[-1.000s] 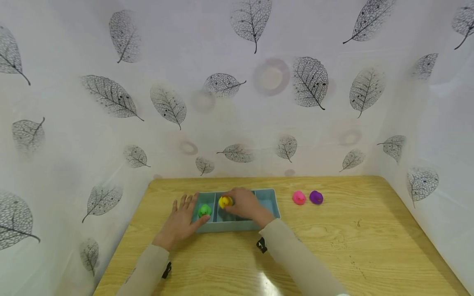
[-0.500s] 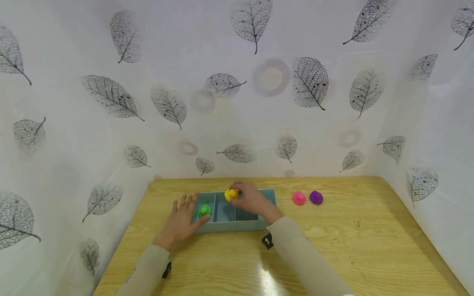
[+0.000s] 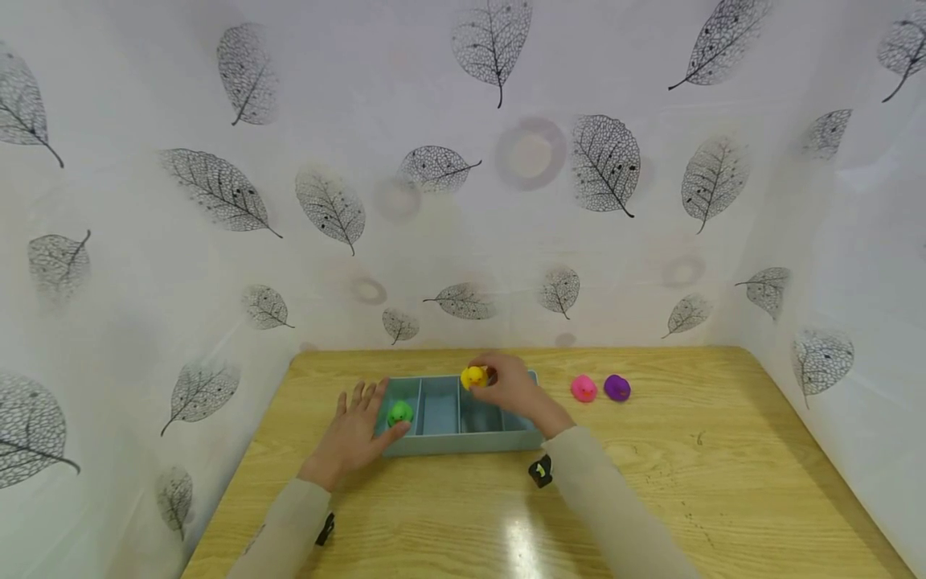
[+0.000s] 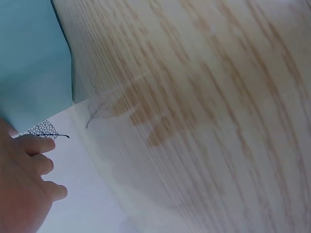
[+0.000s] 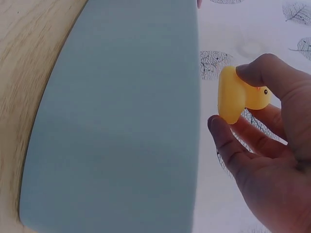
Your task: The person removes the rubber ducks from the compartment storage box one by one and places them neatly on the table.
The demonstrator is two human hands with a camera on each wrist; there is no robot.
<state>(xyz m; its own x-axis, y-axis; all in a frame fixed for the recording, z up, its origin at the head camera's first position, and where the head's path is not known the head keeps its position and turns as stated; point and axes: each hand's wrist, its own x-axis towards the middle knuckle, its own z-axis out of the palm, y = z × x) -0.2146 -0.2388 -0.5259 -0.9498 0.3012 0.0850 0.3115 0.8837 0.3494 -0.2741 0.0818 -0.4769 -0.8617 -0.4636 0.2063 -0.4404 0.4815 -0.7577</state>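
A yellow rubber duck (image 3: 473, 377) is pinched between the thumb and fingers of my right hand (image 3: 515, 390), above the back of the blue-grey divided box (image 3: 463, 443). In the right wrist view the duck (image 5: 232, 94) shows clear of the box's wall (image 5: 116, 121). My left hand (image 3: 354, 434) rests with spread fingers along the box's left end, its thumb across the front rim. Inside the leftmost compartment sits a green rubber duck (image 3: 400, 414). From the left wrist, part of the left hand (image 4: 24, 184) appears beside the box (image 4: 34, 58).
To the right of the box, a pink rubber duck (image 3: 583, 388) and a purple rubber duck (image 3: 617, 388) stand side by side on the wooden table (image 3: 687, 482). Leaf-patterned white sheeting (image 3: 463, 241) encloses the table's back and sides.
My right hand has lifted the yellow duck up out of the second compartment and carried it rightward, over the third. The left hand and the green duck stay where they were.
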